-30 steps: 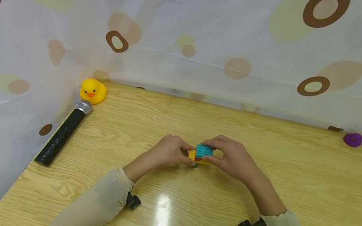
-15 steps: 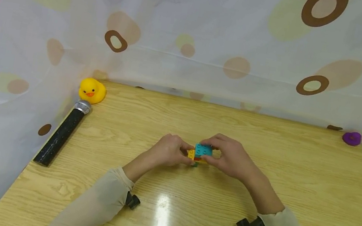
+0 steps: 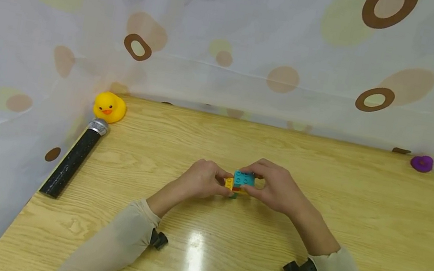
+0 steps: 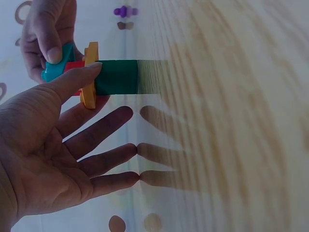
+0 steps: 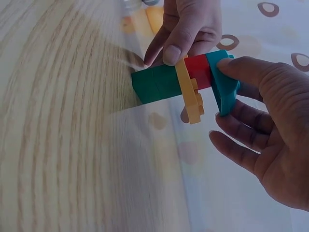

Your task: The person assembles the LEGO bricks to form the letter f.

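Note:
A stack of toy building bricks stands upright on the wooden table. Its green base meets the tabletop, a wider yellow plate lies over that, then a red brick. On top sits a teal brick with a sloped, overhanging side. My left hand pinches the stack at the yellow plate between thumb and forefinger; its other fingers spread out close over the table. My right hand grips the teal brick, thumb on the near side and fingers on the far side.
A yellow rubber duck sits at the table's back left corner, beside a black microphone with a silver head. At the back right lies a small purple toy. A patterned white curtain encloses the back and sides.
The whole head view has shifted very slightly. Both hands keep their hold on the brick stack, which stays in the same place.

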`<state>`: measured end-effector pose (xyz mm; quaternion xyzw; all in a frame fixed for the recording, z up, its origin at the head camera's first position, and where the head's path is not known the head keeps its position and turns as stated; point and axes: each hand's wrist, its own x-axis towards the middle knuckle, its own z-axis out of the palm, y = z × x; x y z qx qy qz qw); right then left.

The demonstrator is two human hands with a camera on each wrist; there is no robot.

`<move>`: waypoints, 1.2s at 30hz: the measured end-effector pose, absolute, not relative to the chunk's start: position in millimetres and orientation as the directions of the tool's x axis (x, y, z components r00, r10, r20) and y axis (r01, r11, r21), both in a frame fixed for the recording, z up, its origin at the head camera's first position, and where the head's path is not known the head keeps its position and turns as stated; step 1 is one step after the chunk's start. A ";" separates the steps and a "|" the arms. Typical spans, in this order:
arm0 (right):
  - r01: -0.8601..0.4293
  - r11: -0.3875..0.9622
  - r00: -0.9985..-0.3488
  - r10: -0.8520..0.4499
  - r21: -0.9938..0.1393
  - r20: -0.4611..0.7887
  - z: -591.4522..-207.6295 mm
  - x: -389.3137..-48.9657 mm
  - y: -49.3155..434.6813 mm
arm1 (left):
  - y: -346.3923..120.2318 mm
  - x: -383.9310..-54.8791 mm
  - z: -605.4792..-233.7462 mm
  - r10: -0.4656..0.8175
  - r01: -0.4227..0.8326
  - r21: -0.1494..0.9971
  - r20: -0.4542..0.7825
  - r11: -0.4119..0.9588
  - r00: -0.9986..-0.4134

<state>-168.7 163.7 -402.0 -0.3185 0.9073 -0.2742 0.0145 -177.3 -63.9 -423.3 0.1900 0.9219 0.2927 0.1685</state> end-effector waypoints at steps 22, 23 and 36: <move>-0.536 0.664 -0.816 -0.564 -0.521 0.121 -402.6 -166.5 163.8 | -62.5 -177.6 -424.6 0.451 0.253 0.600 -0.204 0.759 -0.869; -0.542 0.667 -0.814 -0.567 -0.511 0.124 -402.7 -166.2 163.8 | -62.1 -177.1 -425.1 0.451 0.250 0.602 -0.208 0.758 -0.868; -0.538 0.678 -0.801 -0.596 -0.501 0.053 -383.4 -173.2 157.2 | -60.8 -178.7 -423.1 0.442 0.239 0.603 -0.213 0.761 -0.871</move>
